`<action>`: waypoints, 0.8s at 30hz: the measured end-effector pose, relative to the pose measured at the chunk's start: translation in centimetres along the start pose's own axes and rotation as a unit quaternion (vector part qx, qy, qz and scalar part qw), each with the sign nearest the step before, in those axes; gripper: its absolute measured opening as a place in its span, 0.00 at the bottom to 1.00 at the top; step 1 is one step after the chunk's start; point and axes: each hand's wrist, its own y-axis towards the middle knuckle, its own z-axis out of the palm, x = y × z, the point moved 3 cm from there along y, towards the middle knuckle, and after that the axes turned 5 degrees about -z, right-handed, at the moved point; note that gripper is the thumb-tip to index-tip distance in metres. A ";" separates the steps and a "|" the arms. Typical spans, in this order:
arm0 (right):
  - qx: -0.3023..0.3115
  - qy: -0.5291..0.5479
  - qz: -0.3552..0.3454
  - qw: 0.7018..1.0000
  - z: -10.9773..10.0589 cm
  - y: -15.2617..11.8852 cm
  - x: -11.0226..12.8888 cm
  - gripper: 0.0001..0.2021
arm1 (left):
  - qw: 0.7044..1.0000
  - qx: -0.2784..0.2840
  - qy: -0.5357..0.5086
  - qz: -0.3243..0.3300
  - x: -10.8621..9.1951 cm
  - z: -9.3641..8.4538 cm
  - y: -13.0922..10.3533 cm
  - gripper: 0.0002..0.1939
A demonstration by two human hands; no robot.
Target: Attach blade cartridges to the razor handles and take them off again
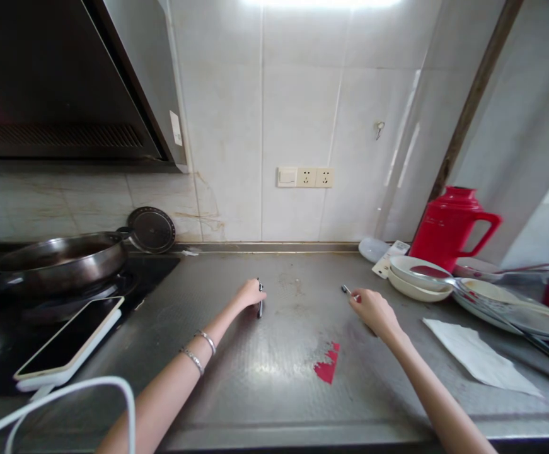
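My left hand (250, 294) is above the middle of the steel counter (236, 391), its fingers pinched around a slim black pen-like stick (260, 309) that points roughly toward me. To the right, my right hand (374, 311) is closed on a thin pen-like stick with a dark tip (345, 289). The tip sticks out past the fingertips toward the upper left; the rest is mostly hidden by the hand. The two hands are well apart. On the counter between and below them is a torn red patch (327, 366).
A pan (61, 265) is on the stove at left, with a phone (73, 340) and white cable (113, 381) nearer me. At right are stacked bowls (418, 291), a red thermos (444, 230), a white paper sheet (477, 356) and plates with utensils. Sockets (306, 177) are on the tiled wall.
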 end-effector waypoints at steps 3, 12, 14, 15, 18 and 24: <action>0.015 -0.006 0.001 1.000 0.8 0.4 -1.8 0.13 | 1.000 0.002 0.015 0.000 -0.1 0.5 0.0 0.08; 0.092 -0.046 0.004 0.995 1.6 1.9 -4.1 0.13 | 0.999 -0.020 0.039 -0.017 0.1 0.5 -1.5 0.15; 0.113 -0.057 0.005 0.992 1.7 2.1 -4.2 0.14 | 0.999 -0.024 0.041 -0.019 0.2 0.4 -2.1 0.17; 0.121 -0.065 0.004 0.990 1.8 2.2 -4.2 0.14 | 0.999 -0.025 0.041 -0.021 0.2 0.3 -2.3 0.17; 0.143 -0.085 -0.004 0.986 2.2 2.6 -4.2 0.15 | 0.998 -0.017 0.040 -0.035 0.3 0.2 -2.9 0.17; 0.193 -0.085 -0.067 0.975 3.5 3.3 -4.0 0.13 | 0.998 -0.008 0.046 -0.049 0.0 0.4 -3.3 0.14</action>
